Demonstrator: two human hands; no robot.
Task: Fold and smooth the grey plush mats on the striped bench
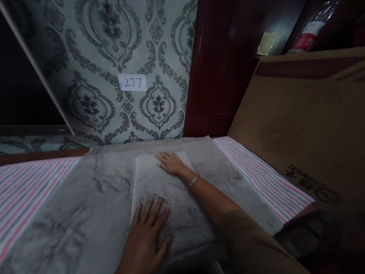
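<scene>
A folded grey plush cloth lies in the middle, its long side running away from me. Beneath it spreads a larger grey plush cloth. My left hand rests on the near left part of the folded cloth, fingers spread and palm down. Toward the far end of the same cloth, my right hand lies flat with its fingers apart. A thin bracelet circles the right wrist. Neither hand grips anything.
A striped sheet shows at both sides under the grey cloth. On the right stands a large cardboard box, with a red-capped bottle behind it. A dark screen is at the left. Patterned wall with a paper label rises behind.
</scene>
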